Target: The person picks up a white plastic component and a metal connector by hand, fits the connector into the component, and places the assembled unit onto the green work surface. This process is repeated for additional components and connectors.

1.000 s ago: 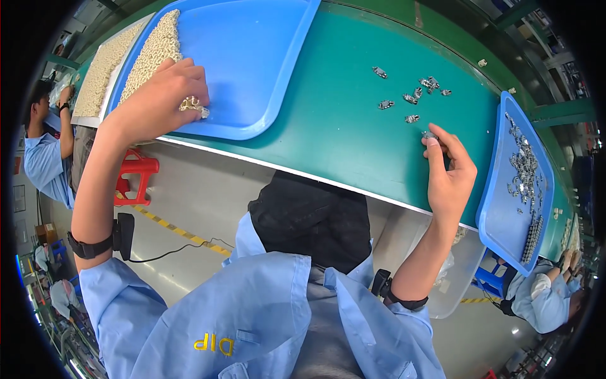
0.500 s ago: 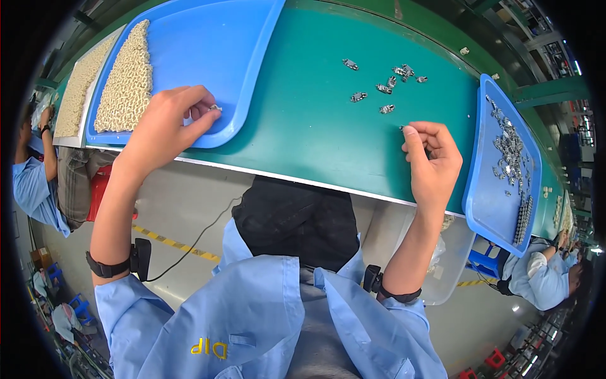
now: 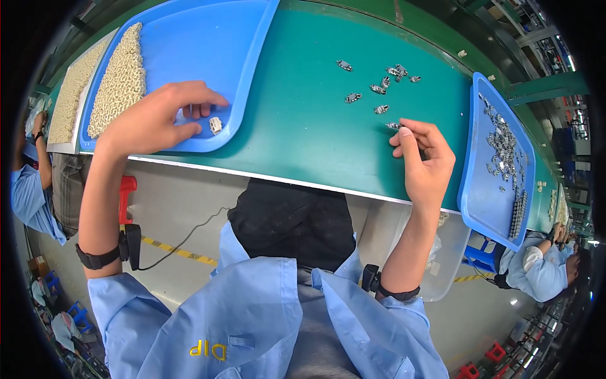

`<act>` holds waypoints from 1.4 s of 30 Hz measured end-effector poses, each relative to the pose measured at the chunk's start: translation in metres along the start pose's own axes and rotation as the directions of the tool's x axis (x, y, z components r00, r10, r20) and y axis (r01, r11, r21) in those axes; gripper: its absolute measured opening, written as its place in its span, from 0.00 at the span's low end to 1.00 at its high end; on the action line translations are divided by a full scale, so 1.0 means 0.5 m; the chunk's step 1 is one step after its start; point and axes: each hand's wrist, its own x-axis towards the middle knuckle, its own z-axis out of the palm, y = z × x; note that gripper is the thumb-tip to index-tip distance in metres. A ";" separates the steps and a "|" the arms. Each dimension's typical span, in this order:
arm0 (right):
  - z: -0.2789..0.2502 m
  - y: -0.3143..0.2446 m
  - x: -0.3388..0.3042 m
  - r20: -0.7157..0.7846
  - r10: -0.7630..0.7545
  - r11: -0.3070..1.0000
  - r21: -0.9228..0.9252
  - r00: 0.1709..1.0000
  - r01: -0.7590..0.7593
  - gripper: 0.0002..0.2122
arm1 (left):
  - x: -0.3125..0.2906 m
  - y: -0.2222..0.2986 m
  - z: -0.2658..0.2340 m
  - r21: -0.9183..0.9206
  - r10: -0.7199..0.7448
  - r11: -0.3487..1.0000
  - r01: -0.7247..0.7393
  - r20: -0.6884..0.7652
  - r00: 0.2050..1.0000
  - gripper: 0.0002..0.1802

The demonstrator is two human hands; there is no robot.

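Observation:
My left hand (image 3: 165, 117) hangs over the near right corner of the left blue tray (image 3: 237, 82), thumb and forefinger spread and nothing between them. Just beside its fingertips a small cream plastic piece (image 3: 216, 126) lies in the tray. Rows of similar cream pieces (image 3: 120, 85) fill the tray's left side. Over the green tabletop (image 3: 309, 120), my right hand (image 3: 426, 155) pinches a small silver metal part (image 3: 393, 126) between thumb and fingers. Several more such metal parts (image 3: 380, 90) lie loosely a little beyond it.
To the right, a second blue tray (image 3: 467, 189) holds a heap of loose metal parts (image 3: 502, 145) and a neat row of them. A pale tray of cream pieces (image 3: 72, 95) stands at the far left. Co-workers (image 3: 41, 196) sit on both sides.
My left hand has let go of the cream piece, which now lies in the tray, and its fingers have spread. The metal part in my right hand now sticks out further past the fingertips.

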 end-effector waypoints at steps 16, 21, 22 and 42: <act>0.000 0.000 0.000 -0.018 -0.172 0.980 -0.101 0.985 0.170 0.06 | -0.009 0.014 0.008 0.212 0.290 0.946 -0.244 -0.217 0.932 0.11; 0.050 -0.063 -0.036 -0.012 -0.462 0.885 -0.072 0.887 0.460 0.07 | -0.022 0.117 0.104 0.323 0.396 0.913 -0.249 -0.554 0.732 0.15; 0.063 -0.080 -0.037 0.009 -0.576 0.816 -0.055 0.818 0.575 0.08 | -0.019 0.131 0.133 0.304 0.396 0.917 -0.257 -0.627 0.671 0.17; 0.079 -0.159 -0.095 0.033 -0.707 0.701 -0.095 0.706 0.707 0.13 | 0.015 0.226 0.268 0.119 0.312 0.919 -0.376 -0.803 0.508 0.27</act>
